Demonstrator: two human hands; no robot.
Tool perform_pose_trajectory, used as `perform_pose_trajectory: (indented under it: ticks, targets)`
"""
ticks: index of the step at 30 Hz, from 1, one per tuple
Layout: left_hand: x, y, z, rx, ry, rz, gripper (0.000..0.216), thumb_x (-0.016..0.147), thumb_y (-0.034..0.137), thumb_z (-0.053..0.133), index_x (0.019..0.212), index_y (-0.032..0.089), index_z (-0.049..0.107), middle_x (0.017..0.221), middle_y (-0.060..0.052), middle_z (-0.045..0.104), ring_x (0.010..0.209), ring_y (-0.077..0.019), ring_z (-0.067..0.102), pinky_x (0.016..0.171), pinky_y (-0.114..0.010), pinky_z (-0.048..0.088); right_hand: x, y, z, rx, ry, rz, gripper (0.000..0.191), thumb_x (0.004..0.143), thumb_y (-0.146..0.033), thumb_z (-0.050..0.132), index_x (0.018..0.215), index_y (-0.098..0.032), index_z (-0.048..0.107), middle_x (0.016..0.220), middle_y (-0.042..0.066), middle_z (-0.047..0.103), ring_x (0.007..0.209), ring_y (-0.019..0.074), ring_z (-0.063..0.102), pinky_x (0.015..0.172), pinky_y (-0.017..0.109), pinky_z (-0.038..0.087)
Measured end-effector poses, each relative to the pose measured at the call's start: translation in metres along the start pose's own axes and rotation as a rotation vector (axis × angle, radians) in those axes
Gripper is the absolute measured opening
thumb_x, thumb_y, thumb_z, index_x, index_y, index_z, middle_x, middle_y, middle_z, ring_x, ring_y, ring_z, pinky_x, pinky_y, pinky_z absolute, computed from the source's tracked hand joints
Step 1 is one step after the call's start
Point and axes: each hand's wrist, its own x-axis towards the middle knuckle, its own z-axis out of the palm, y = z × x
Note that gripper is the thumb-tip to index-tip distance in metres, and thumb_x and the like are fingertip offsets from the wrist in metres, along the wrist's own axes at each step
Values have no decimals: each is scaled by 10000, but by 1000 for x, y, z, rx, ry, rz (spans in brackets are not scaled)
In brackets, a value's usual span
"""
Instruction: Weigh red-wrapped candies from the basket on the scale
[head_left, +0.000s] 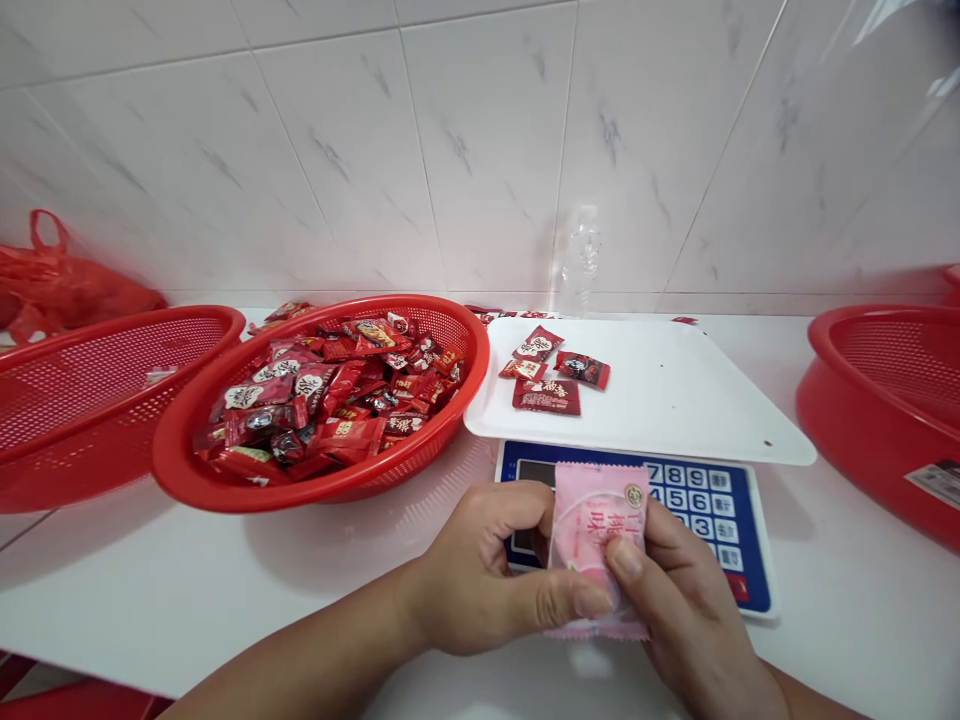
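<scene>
Both hands pinch a pink sealed packet (pixel 592 520) upright over the front of a digital scale (pixel 720 510). My left hand (pixel 487 570) grips its left side, thumb across the lower edge. My right hand (pixel 690 600) holds the right side, thumb pressed on the front. Several red wrapped candies (pixel 551 375) lie on the scale's white weighing tray (pixel 675 400). A red mesh basket (pixel 225 470) to the left is full of red candy packets.
A second red mesh basket (pixel 90 390) lies at far left with a red plastic bag (pixel 52 280) behind it. A red basin (pixel 885 400) sits at right. A clear plastic bag (pixel 581 250) leans on the tiled wall. The white counter's front edge is near.
</scene>
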Motion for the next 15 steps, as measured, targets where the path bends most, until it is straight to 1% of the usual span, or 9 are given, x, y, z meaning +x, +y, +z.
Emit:
perform_pose_trajectory:
  ticks: [4,7,9,11,13,15]
  targets:
    - [0,1,1,-18,7,-1,271,732,348,660,656,123,531,671,-44,547,643,-137,484,607,-260,406,0,2,-2,46,-35,27,237,909,-334,485,1129,-341,576,1031,13,647,901,171,600,820,315,491]
    - [-1,1,2,-26,-2,-4,253,740,330,651,659,122,531,646,-34,533,617,-125,470,593,-253,402,0,3,-3,24,-61,9,233,895,-343,505,1117,-324,573,993,13,636,884,172,588,823,315,480]
    - [-1,1,2,-35,-7,-7,249,743,324,649,659,121,532,637,-29,527,610,-120,467,584,-248,399,1,1,-3,-43,-94,-3,191,889,-372,504,1011,-277,617,902,17,625,819,168,575,766,295,481]
    - [0,1,2,-46,-8,-12,257,736,326,655,653,118,531,639,-30,525,613,-121,471,584,-248,401,1,-1,-3,-114,-127,-9,230,887,-403,490,846,-226,631,781,16,591,724,155,544,677,266,471]
    - [0,0,2,-56,-24,-16,267,729,336,660,656,111,537,649,-35,530,622,-127,480,590,-252,409,2,-2,-3,-168,-145,1,297,895,-408,470,721,-200,592,673,1,535,633,131,493,614,244,445]
    - [1,-1,2,-53,-38,-23,274,736,346,652,661,105,545,660,-41,538,631,-131,487,596,-256,414,1,-4,-2,-203,-137,1,331,912,-390,443,667,-194,548,616,-14,489,586,115,455,586,230,423]
